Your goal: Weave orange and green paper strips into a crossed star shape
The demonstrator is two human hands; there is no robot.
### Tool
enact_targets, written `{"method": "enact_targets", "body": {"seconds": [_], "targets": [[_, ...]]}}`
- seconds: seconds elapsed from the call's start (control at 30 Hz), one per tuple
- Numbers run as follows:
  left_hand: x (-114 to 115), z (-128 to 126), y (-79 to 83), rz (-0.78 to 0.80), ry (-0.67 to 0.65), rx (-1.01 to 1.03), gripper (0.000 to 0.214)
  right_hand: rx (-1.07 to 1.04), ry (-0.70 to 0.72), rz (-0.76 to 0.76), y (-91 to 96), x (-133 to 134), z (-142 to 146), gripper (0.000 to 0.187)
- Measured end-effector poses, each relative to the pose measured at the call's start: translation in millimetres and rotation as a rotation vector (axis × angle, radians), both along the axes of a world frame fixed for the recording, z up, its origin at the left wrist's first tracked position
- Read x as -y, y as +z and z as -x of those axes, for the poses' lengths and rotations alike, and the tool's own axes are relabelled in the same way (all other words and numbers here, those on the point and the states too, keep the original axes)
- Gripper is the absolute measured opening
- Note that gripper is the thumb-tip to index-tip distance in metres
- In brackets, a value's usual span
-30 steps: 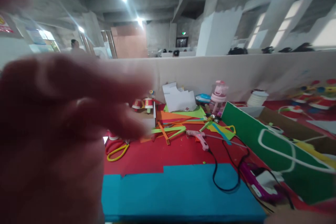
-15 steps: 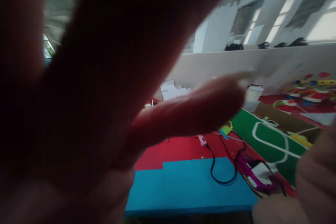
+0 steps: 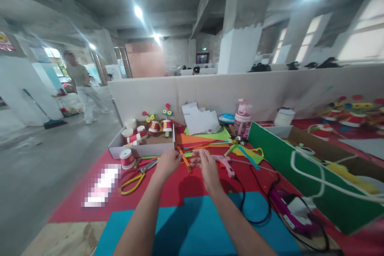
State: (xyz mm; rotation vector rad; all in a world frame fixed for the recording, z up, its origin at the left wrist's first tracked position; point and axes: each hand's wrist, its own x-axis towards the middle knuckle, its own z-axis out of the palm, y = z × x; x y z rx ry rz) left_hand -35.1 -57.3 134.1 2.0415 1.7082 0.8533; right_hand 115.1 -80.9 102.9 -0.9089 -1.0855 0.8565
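- Left hand (image 3: 169, 163): over the middle of the desk (image 3: 72, 213), fingers curled in; whether its grip holds anything cannot be told.
- Right hand (image 3: 206, 164): just beside the left, palm inward, fingers loosely bent; its grip stands partly wide, with nothing visible in it.
- Orange strip (image 3: 186, 163): on the red surface, between the two hands; contact with either cannot be told.
- Glue gun (image 3: 229, 167): pink, lying just beside the right hand, its nozzle end partly hidden behind the fingers; a black cord (image 3: 243, 198) runs from its handle.
- White box (image 3: 153, 151): open, at the far left; contains several paper cups (image 3: 142, 131), some lying on their sides, and two cup figures (image 3: 167, 125) with red and yellow tops.
- Red cup (image 3: 127, 159): outside that box, just before its front wall.
- Scissors (image 3: 143, 173): near the left hand, one handle yellow, one red.
- Green box (image 3: 282, 176): open, at the right; contains a yellow item (image 3: 349, 177) and other pieces too indistinct to identify. A white cord (image 3: 315, 173) hangs over its near wall.
- Cup stack (image 3: 284, 117): white, behind the green box.
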Motion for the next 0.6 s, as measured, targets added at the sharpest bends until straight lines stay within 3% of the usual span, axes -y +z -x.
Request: {"method": "enact_targets", "body": {"seconds": [0.1,0.2,0.33,0.6], "targets": [[-32,-2,-55.3,0.315,0.113,-0.032,0.040,-0.091,-0.147,0.179,-58.8,-48,8,0.044],[-44,-8,-85.4,0.534,0.105,0.194,0.044,-0.028,-0.187,0.211,-92.6,-65,5,0.043],[-50,-12,-104.5,0.521,0.140,0.497,0.036,0.029,-0.106,0.206,-104.7,-65,-1,0.045],[-54,-21,-108.8,0.470,0.091,0.522,0.036,0.045,0.056,0.203,-102.7,-69,7,0.047]]}}
